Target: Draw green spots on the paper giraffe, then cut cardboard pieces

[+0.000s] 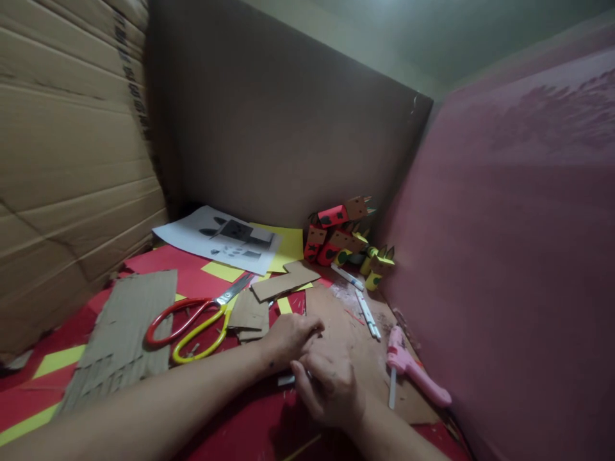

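Observation:
Both my hands meet low in the middle of the view, over the edge of a brown cardboard sheet [336, 314]. My left hand [291, 336] is closed, its fingers curled, and a small dark spot shows at its fingertips; what it grips I cannot make out. Just below and to its right, my right hand [331, 384] is closed in a pinch, the thumb towards me. Its contents are hidden by the fingers. A short white piece [287, 380] shows left of the right thumb; whether it is held or lies on the red surface I cannot tell.
Red-and-yellow-handled scissors [202, 326] lie left, beside corrugated cardboard [129, 326]. A printed sheet [225, 240] is behind. Small red and yellow paper figures [331, 237] stand at the back, near white markers [368, 314]. A pink glue gun [408, 365] lies right, by a pink wall.

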Motion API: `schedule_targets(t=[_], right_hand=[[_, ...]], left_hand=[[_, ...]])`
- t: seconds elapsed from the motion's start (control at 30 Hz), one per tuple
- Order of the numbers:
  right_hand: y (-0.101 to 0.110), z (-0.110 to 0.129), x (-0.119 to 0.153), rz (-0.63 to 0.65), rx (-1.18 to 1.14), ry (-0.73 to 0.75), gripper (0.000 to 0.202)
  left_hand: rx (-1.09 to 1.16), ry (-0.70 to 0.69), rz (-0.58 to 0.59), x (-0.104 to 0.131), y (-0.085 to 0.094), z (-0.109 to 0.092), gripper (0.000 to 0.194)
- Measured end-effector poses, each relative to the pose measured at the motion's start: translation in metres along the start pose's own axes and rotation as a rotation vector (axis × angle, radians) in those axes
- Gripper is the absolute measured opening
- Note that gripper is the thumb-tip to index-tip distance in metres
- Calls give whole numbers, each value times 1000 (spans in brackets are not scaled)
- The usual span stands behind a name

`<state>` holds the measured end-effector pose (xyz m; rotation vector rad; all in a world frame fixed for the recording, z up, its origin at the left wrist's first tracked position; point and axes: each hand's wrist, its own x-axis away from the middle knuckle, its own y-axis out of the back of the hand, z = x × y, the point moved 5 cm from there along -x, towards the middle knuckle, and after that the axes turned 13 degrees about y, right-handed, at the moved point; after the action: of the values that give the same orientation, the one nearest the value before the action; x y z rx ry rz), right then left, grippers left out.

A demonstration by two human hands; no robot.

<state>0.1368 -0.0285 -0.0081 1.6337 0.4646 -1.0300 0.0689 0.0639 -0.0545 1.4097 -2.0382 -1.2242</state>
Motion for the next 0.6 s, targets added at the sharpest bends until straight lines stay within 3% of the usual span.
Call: schedule_targets(t=[0.43, 0.6], right_hand=[[-2, -1, 4, 104, 4, -54, 26], [0, 2, 2, 85, 27, -15, 25]], left_hand=[[-73, -9, -75, 0, 3, -7, 23], [-99, -108, -97, 11, 10, -14, 20]])
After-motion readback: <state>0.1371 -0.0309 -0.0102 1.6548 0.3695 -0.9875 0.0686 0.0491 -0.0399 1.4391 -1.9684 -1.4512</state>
